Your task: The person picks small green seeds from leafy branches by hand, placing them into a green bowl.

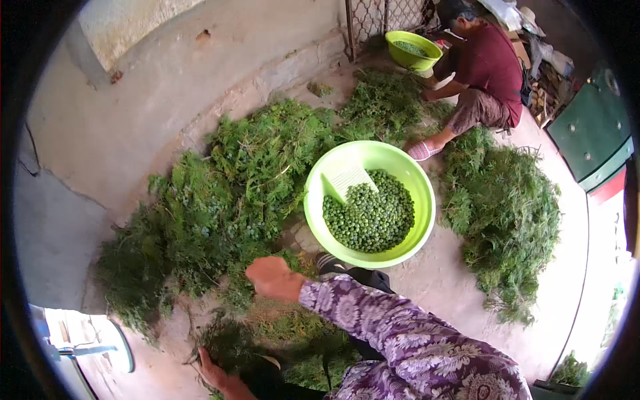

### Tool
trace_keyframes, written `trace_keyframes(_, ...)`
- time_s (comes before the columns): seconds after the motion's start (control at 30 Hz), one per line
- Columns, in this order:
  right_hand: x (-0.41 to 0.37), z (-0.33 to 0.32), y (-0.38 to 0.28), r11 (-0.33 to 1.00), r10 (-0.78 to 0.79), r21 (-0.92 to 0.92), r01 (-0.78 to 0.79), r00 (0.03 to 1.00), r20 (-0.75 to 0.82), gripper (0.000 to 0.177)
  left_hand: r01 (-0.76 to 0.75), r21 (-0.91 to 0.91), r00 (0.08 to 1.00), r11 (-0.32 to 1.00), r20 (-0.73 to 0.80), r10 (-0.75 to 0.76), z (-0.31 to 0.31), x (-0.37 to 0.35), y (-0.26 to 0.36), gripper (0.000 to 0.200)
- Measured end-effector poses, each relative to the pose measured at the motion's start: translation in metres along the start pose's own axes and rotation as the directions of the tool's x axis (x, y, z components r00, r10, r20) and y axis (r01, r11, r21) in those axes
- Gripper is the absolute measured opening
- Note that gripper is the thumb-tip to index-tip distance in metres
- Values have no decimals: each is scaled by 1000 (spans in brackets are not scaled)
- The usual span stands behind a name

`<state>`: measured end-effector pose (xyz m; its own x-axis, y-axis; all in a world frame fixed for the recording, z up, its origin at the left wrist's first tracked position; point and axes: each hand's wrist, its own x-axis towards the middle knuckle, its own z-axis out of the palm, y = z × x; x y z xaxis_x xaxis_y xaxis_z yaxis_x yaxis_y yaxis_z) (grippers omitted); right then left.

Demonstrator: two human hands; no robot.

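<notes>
My right hand [272, 277], at the end of a purple flowered sleeve, is closed in the air at the left of the green basin; what it holds, if anything, is hidden. My left hand [215, 371] is low in the view, against a dark green leafy sprig [230, 343]; its fingers are partly hidden by the leaves. The light green basin [427, 200] has a ribbed slope inside and holds many small round green fruits [370, 217]. A large heap of leafy branches [227, 193] lies left of the basin, just beyond my hands.
Another person [483, 73] in a dark red shirt crouches at the upper right beside a second yellow-green basin [419, 61]. More branches [503, 223] lie at the right. A wall [153, 87] runs along the left. A green box-like object [590, 127] stands at the right edge.
</notes>
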<state>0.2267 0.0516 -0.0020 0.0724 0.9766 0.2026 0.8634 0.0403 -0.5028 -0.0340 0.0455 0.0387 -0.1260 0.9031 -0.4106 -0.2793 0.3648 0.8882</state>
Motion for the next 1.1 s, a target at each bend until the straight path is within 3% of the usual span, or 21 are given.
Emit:
trace_keyframes(0.03, -3, -23, 0, 1000, -4, 4, 5, 1000, -14, 7, -7, -11, 998, 1000, 62, 8, -9, -6, 7, 38)
trace_keyframes(0.07, -8, -47, 2, 992, 53, 123, -37, 990, -129, 8, -24, -27, 991, 999, 128, 27, -20, -11, 10, 41)
trace_keyframes(0.1, -15, -75, 5, 967, 124, 246, -65, 965, -233, 11, -44, -28, 989, 999, 139, 48, -21, -21, 14, 41)
trace_keyframes(0.17, -32, -125, 16, 927, 300, 311, -212, 915, -270, 15, -3, 46, 994, 999, 111, -2, -17, -52, 20, 38)
trace_keyframes(0.23, -44, -123, 62, 958, 271, 237, -163, 789, -552, 16, 6, 74, 997, 997, 74, -11, 2, -83, 22, 37)
trace_keyframes(0.3, -61, -131, 109, 862, 489, 113, -494, 751, -444, 26, 26, 100, 999, 995, 37, -30, 10, -108, 22, 36)
trace_keyframes(0.37, -92, -142, 129, 687, 659, -58, -724, 655, -369, 41, 5, 61, 986, 998, 167, -15, 7, -119, 9, 34)
trace_keyframes(0.43, -117, -129, 157, 735, 621, -1, -678, 673, -402, 42, -4, 73, 984, 997, 181, -9, -4, -107, -1, 34)
trace_keyframes(0.5, -143, -137, 148, 830, 549, 129, -543, 753, -363, 36, 50, 22, 988, 999, 144, -52, 28, -147, 17, 31)
trace_keyframes(0.57, -165, -142, 127, 625, 696, 561, -543, 713, -85, 32, -20, 14, 988, 1000, 152, 17, 32, -157, 23, 30)
trace_keyframes(0.6, -174, -129, 123, 594, 654, 696, -404, 746, -125, 30, -23, -18, 980, 1000, 198, 26, 34, -161, 27, 29)
trace_keyframes(0.63, -181, -130, 107, 444, 681, 803, -398, 732, -13, 28, -31, -52, 970, 998, 240, 43, 35, -167, 35, 29)
trace_keyframes(0.7, -190, -142, 67, 689, 541, 672, -272, 810, -226, 16, -7, -147, 961, 989, 272, 47, 44, -187, 51, 28)
trace_keyframes(0.77, -192, -151, 35, 556, 453, 791, -254, 891, -33, 16, -85, -203, 980, 975, 161, 119, 42, -187, 57, 26)
trace_keyframes(0.8, -192, -146, 25, 279, 284, 945, -168, 955, 86, 17, -122, -195, 978, 973, 146, 152, 36, -182, 57, 26)
trace_keyframes(0.83, -196, -161, -5, 283, 216, 937, -207, 965, 148, 22, -153, -187, 974, 970, 139, 181, 36, -185, 60, 25)
trace_keyframes(0.9, -201, -165, -44, 644, -51, 762, -67, 990, 130, 26, -170, -258, 964, 951, 159, 216, 54, -203, 62, 27)
trace_keyframes(0.97, -205, -142, -77, 653, -333, 752, 88, 926, 180, 29, -158, -326, 952, 932, 200, 232, 62, -226, 62, 30)
trace_keyframes(1.03, -217, -123, -100, 396, -360, 886, -241, 847, 391, 51, -81, -295, 943, 952, 286, 169, 63, -241, 59, 32)
trace_keyframes(1.07, -217, -118, -106, 400, -357, 886, -237, 849, 388, 51, -80, -298, 941, 951, 292, 171, 62, -242, 51, 32)
trace_keyframes(1.1, -216, -113, -112, 278, -360, 900, -335, 833, 421, 51, -26, -321, 917, 947, 369, 150, 58, -241, 41, 36)
